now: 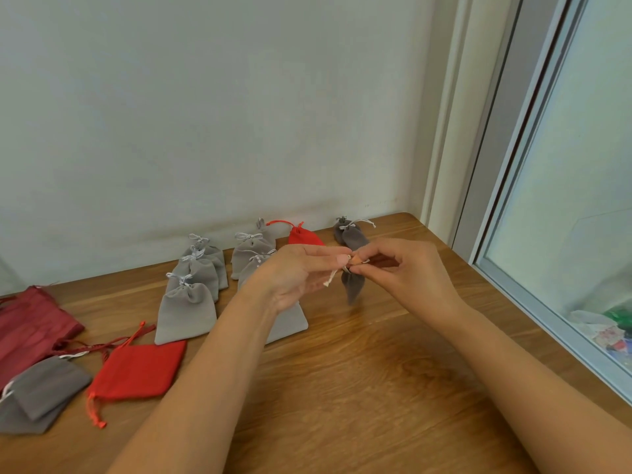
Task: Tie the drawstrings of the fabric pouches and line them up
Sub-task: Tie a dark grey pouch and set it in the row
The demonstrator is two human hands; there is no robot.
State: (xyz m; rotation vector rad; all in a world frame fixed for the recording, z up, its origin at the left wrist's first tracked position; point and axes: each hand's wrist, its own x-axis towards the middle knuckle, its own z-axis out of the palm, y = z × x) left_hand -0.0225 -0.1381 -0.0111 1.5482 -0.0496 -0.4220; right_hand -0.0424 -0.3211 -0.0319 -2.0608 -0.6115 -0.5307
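A small dark grey pouch (352, 285) hangs in the air above the wooden table (359, 388), held by its pale drawstring (331, 278). My left hand (297, 275) and my right hand (407, 271) both pinch that drawstring at the pouch's neck, fingertips almost touching. Behind them, tied light grey pouches (186, 311) lie in rows toward the wall, with a tied red pouch (302, 236) and tied dark grey pouches (352, 234) further right. One light grey pouch (289, 325) is partly hidden under my left wrist.
At the left lie an untied red pouch (138, 369), flat dark grey pouches (41, 395) and dark red pouches (30, 323). A white wall stands behind the table. A window frame (533, 289) runs along the table's right edge.
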